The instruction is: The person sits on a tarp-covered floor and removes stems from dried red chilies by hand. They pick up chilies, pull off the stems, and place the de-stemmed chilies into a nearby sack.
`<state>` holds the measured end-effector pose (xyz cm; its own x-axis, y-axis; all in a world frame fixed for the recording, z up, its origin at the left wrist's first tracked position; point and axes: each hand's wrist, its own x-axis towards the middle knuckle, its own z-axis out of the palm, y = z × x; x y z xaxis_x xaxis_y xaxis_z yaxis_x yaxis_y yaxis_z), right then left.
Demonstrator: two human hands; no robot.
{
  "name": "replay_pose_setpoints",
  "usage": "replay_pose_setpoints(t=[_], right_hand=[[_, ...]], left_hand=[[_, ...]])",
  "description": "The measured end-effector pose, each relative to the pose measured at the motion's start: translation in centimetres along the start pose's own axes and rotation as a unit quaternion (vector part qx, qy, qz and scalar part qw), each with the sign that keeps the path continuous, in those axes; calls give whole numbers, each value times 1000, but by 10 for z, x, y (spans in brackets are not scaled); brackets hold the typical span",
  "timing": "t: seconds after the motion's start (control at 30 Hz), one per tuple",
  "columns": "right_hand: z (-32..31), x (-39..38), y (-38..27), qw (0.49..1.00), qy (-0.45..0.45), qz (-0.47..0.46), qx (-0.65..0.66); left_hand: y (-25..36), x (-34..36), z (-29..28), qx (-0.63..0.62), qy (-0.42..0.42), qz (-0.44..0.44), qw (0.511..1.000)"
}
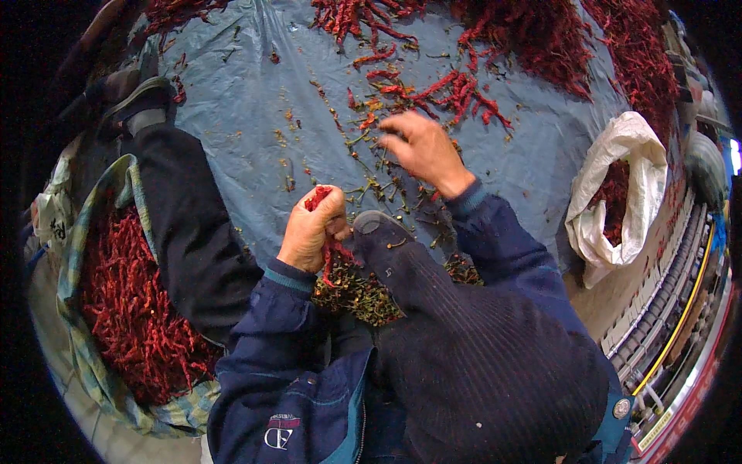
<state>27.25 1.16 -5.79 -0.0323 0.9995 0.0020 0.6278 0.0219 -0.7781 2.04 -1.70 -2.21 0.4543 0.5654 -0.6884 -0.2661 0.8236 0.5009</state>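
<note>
My left hand (313, 226) is closed around a bunch of dried red chili peppers (330, 259), whose ends stick out above and below the fist. Slightly blurred, my right hand (427, 151) hovers over the blue plastic sheet (247, 124) with thumb and fingers apart and nothing visible between them. Beneath and beside its fingertips lie scattered chili stems (376, 185) and a few loose red chilies (464, 97). A heap of green-brown stems (359, 298) sits close to my body, partly hidden by my bent leg and left hand.
Large piles of red chilies (533, 46) cover the far side. A checked cloth (69, 309) holds more chilies (143, 309) at my left. To the right stands an open white woven sack (638, 147) with chilies inside. My outstretched leg (193, 224) crosses the sheet at left.
</note>
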Motion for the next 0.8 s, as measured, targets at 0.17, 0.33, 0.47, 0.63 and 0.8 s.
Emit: replay_pose_setpoints(t=[0.17, 0.33, 0.47, 0.63, 0.8], right_hand=[[19, 58, 8, 991, 35, 40, -127], [34, 100, -1, 965, -39, 90, -245], [22, 98, 3, 996, 5, 44, -78], [1, 68, 14, 998, -11, 47, -38], [14, 51, 19, 994, -49, -29, -95]], left_hand=[[-1, -5, -2, -42, -7, -28, 999], [-4, -4, 7, -23, -10, -23, 999], [-1, -10, 4, -21, -12, -17, 1000], [-8, -9, -4, -19, 10, -13, 1000], [-10, -6, -1, -25, 14, -23, 999]])
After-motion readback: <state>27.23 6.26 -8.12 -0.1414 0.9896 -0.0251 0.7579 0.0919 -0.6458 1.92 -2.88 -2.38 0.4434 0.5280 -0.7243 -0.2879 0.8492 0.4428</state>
